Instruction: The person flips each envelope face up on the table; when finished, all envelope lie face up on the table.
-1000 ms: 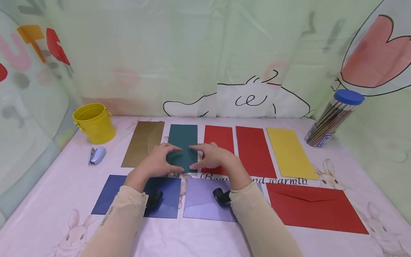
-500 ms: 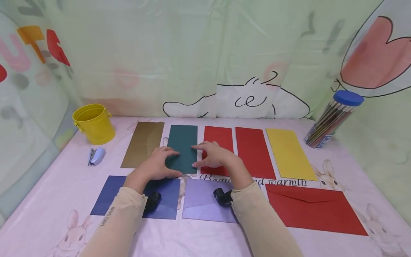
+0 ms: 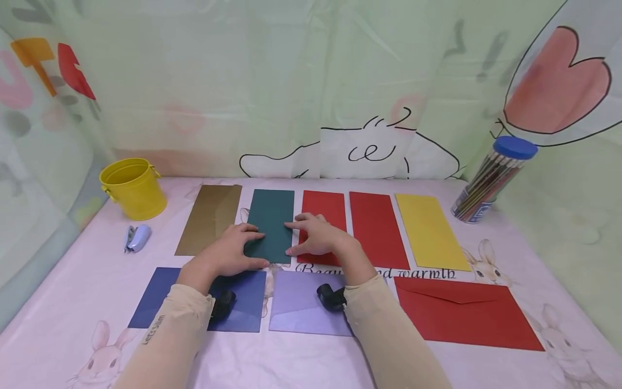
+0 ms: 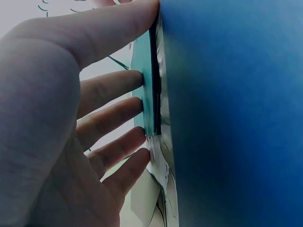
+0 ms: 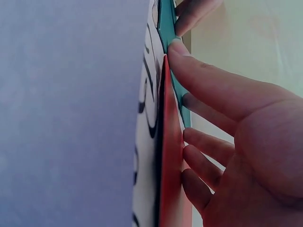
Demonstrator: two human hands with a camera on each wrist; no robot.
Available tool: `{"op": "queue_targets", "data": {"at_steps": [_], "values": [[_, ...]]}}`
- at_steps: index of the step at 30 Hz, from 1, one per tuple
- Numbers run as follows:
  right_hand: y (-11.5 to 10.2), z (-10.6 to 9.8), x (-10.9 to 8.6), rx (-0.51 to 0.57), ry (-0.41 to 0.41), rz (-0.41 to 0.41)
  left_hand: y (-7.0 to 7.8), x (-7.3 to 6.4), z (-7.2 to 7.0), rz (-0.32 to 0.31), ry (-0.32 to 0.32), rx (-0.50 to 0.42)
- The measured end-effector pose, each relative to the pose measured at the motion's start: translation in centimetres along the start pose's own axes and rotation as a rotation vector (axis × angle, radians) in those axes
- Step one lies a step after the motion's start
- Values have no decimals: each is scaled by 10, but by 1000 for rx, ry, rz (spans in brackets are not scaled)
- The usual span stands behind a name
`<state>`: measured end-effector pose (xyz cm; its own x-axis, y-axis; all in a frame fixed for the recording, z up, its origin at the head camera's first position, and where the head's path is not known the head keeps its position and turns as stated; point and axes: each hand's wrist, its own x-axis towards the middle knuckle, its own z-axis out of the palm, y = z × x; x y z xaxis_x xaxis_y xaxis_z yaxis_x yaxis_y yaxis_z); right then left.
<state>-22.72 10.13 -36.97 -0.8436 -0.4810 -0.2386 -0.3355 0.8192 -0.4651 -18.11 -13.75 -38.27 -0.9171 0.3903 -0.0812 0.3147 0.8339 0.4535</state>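
A dark green envelope [image 3: 272,216] lies flat in the back row, between a brown envelope [image 3: 208,219] and a red envelope [image 3: 324,208]. My left hand [image 3: 228,251] rests at its left side, fingers spread and loosely bent, with fingertips on the green paper in the left wrist view. Over the lower part of the red envelope, my right hand [image 3: 320,237] reaches to the green one's right edge. Its thumb [image 5: 203,75] touches the green paper in the right wrist view. Below the hands lie a blue envelope [image 3: 243,308] and a lilac envelope [image 3: 296,302], partly covered by the wrists.
Further right are a second red envelope [image 3: 379,229], a yellow envelope [image 3: 432,232] and a red envelope with a pointed flap [image 3: 466,319]. A yellow bucket [image 3: 138,192] and a small lilac stapler [image 3: 137,237] stand at left. A blue-lidded pencil tub [image 3: 493,181] stands back right.
Both hands have moved slightly apart over the green envelope, the left one towards its left side and the right one towards its right edge. The head view has shifted a little to the right.
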Motion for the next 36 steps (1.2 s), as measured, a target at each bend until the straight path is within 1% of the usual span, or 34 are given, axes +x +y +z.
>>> {"op": "queue_targets", "data": {"at_steps": [8, 15, 17, 23, 32, 36], "values": [[0, 2, -3, 1, 12, 1, 4, 0, 1, 22, 7, 55], [2, 2, -5, 38, 16, -10, 6, -1, 1, 13, 11, 53], [3, 2, -4, 41, 14, -16, 6, 0, 1, 7, 9, 63], [4, 1, -3, 49, -2, -21, 5, 0, 0, 21, 13, 108], [6, 0, -2, 84, -18, -14, 7, -2, -3, 27, -7, 103], [8, 0, -2, 98, -24, -10, 7, -3, -3, 31, -17, 87]]}}
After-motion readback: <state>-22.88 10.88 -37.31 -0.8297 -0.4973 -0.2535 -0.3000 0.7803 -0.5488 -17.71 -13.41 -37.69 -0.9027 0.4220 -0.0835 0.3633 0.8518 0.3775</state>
